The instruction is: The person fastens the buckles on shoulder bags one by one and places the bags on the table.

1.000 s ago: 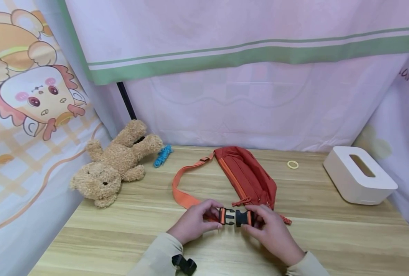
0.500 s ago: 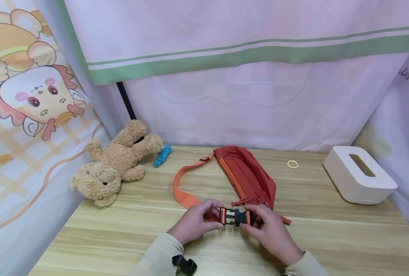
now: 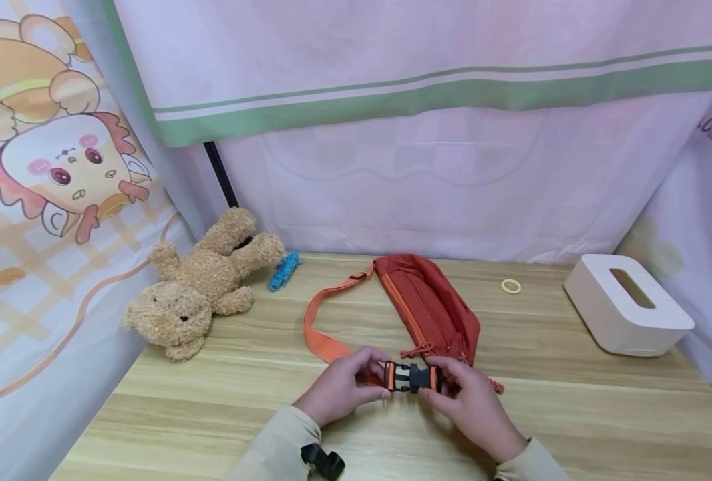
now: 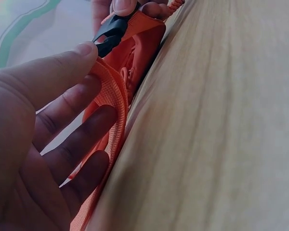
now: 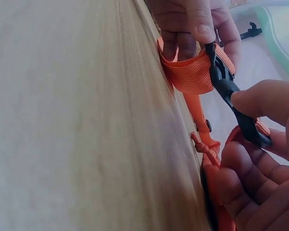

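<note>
A red waist bag [image 3: 434, 307] lies on the table, its orange strap [image 3: 318, 339] looping out to the left. My left hand [image 3: 340, 389] pinches the pronged half of the black side-release buckle [image 3: 389, 377] between thumb and fingers. With thumb and fingers, my right hand [image 3: 473, 407] holds the socket half [image 3: 419, 379]. The prong tips sit in the socket's mouth, and a gap shows between the two bodies. In the right wrist view the pronged part [image 5: 215, 70] and the socket [image 5: 243, 118] stand in line. Orange webbing [image 4: 113, 89] runs by my left fingers.
A brown teddy bear [image 3: 208, 277] lies at the left, beside a blue cord bundle [image 3: 284, 270]. Behind the bag's right side is a pale yellow ring [image 3: 510, 286]. A white tissue box [image 3: 626, 307] stands far right. Curtains [image 3: 404, 180] border the table.
The buckle halves have come together: a gap lay between prong tips and socket a second ago, and now the tips are inside its mouth. The bag's strap loop has shifted slightly right.
</note>
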Motion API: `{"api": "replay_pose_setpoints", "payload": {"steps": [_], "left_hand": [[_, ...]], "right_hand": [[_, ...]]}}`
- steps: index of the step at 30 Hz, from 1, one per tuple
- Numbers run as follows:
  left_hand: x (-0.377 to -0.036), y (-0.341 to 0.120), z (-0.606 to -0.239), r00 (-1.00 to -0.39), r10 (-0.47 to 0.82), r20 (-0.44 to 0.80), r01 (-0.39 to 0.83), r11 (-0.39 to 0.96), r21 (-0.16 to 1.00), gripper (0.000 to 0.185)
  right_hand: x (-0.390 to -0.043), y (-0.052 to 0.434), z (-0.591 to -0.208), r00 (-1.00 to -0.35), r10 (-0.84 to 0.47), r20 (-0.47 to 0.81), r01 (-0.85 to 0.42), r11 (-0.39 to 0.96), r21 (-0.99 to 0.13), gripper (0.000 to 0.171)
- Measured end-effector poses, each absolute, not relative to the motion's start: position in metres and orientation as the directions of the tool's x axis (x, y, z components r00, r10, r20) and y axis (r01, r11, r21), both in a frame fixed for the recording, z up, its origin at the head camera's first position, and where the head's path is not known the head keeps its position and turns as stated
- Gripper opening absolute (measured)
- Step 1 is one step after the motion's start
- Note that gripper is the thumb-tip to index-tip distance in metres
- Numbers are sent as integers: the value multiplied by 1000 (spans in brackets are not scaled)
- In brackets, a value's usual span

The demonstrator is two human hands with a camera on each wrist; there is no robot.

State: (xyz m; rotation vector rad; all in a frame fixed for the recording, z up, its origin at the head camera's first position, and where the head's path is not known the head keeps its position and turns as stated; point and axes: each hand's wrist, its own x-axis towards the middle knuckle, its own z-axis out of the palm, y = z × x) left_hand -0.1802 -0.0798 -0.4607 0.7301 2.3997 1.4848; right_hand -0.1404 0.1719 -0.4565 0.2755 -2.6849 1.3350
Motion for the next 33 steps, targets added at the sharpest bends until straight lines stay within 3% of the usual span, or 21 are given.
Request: {"api": "replay_pose_setpoints", "payload": {"steps": [13,33], "left_hand": [[-180,-80,-462,-848,525,70,294,356,887,40],[-179,-77,-462,-838,542,69,300,351,887,45]], "right_hand": [[-141,170,-458,-994,-60,87,-105,516,-850,48],[-138,168,-460,-993,-85,81,-112,465,-878,49]]}}
